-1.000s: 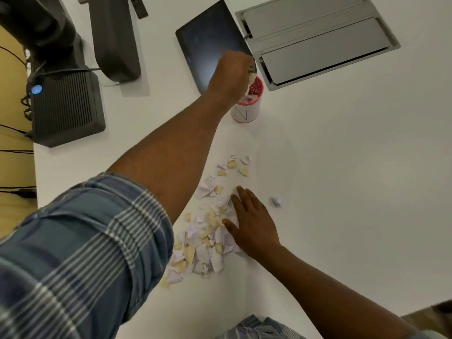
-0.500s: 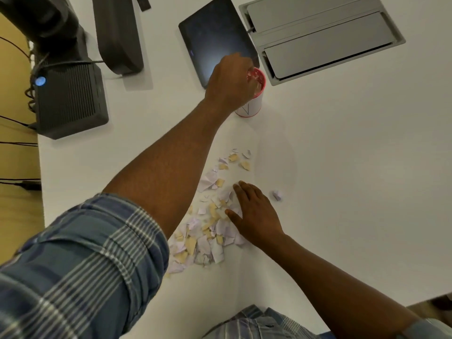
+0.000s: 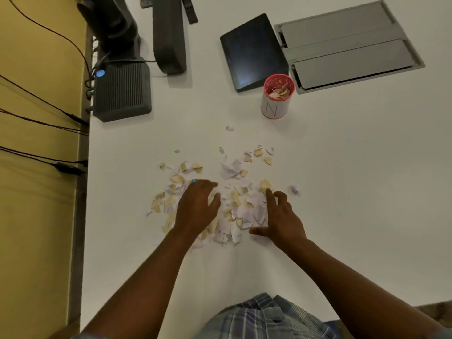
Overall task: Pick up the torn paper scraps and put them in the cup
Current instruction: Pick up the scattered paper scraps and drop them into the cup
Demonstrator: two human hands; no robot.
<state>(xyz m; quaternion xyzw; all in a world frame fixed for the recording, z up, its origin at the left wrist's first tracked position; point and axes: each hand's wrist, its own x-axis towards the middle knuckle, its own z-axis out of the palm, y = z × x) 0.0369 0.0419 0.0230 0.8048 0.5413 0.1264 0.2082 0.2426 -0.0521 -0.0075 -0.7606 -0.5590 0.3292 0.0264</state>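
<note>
A pile of torn white and tan paper scraps [image 3: 234, 204] is spread over the white table [image 3: 354, 192] in front of me. My left hand [image 3: 197, 207] lies palm down on the left part of the pile, fingers apart. My right hand [image 3: 281, 216] rests on the pile's right edge, fingers spread, holding nothing that I can see. The white cup with a red rim [image 3: 277, 96] stands beyond the pile, upright, with scraps inside. One stray scrap [image 3: 294, 189] lies to the right and another [image 3: 230, 128] near the cup.
A dark tablet [image 3: 252, 50] lies just behind the cup beside a grey recessed hatch [image 3: 347, 45]. A black box with a blue light [image 3: 121, 91], a dark stand [image 3: 168, 35] and cables [image 3: 44, 118] sit at the table's left edge.
My left hand has come back from the cup and now lies on the pile. The right hand has stayed on the pile, fingers spread wider. The camera view has shifted.
</note>
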